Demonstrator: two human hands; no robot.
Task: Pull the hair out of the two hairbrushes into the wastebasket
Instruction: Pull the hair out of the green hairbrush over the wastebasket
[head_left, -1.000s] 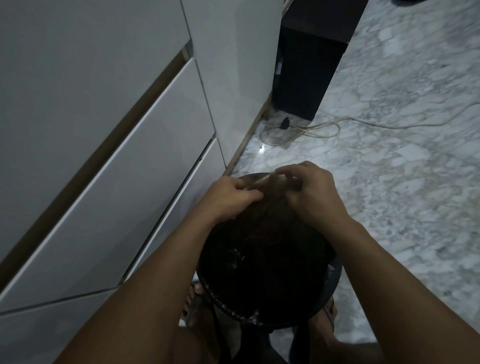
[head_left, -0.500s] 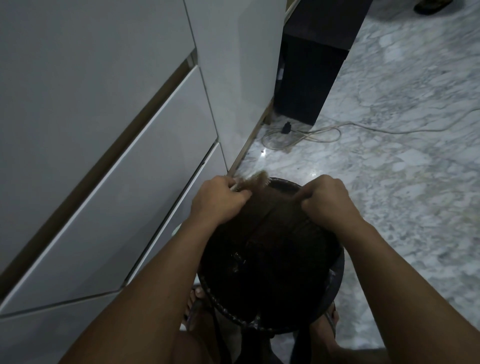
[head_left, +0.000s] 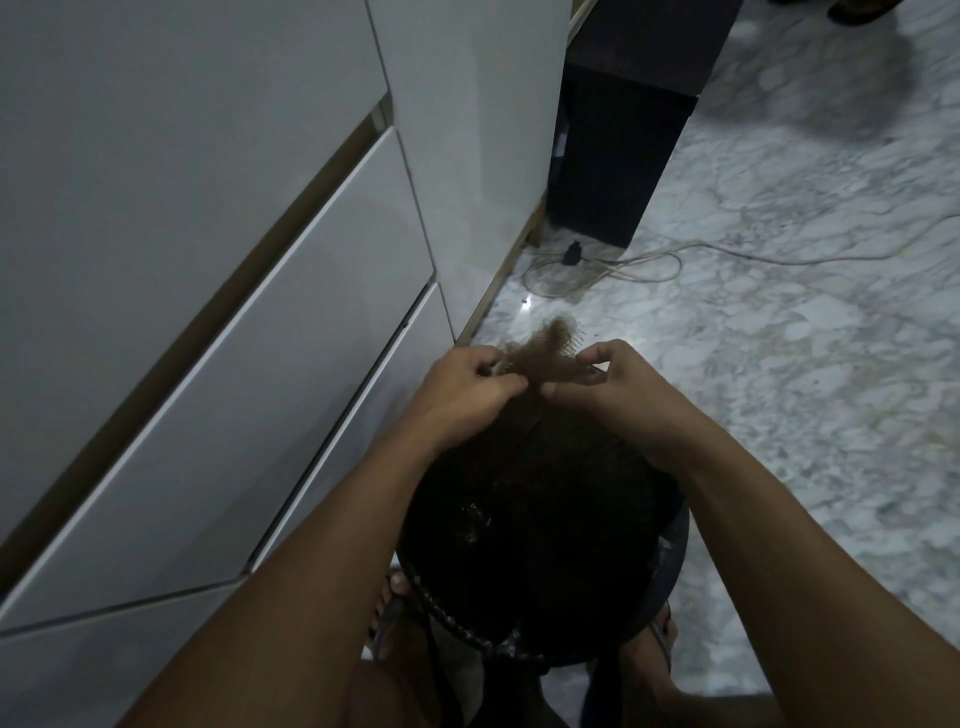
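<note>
Since half a second ago both hands have drawn back together over the far rim of the basket (head_left: 431, 597), and the brush head now stands clear above them. The left hand (head_left: 462, 389) has its grip clamped round the brush (head_left: 563, 338), fingers curled over its near end; the handle is hidden inside the fist. The right hand (head_left: 618, 384) pinches thumb against fingers on the tuft of brown hair (head_left: 545, 364), which spreads between the two hands and is still caught in the brush's pale bristles. Brush and hair hang just above the basket's far edge. The basket is dark and round, standing on the marble floor (head_left: 805, 389) between the person's sandalled feet (head_left: 389, 603); what lies inside is too dark to tell. A second brush is not visible. To the left stand pale drawers (head_left: 234, 338). Beyond, a dark cabinet (head_left: 618, 156) rests on the floor, with a pale cable (head_left: 675, 254) looped near its foot.
</note>
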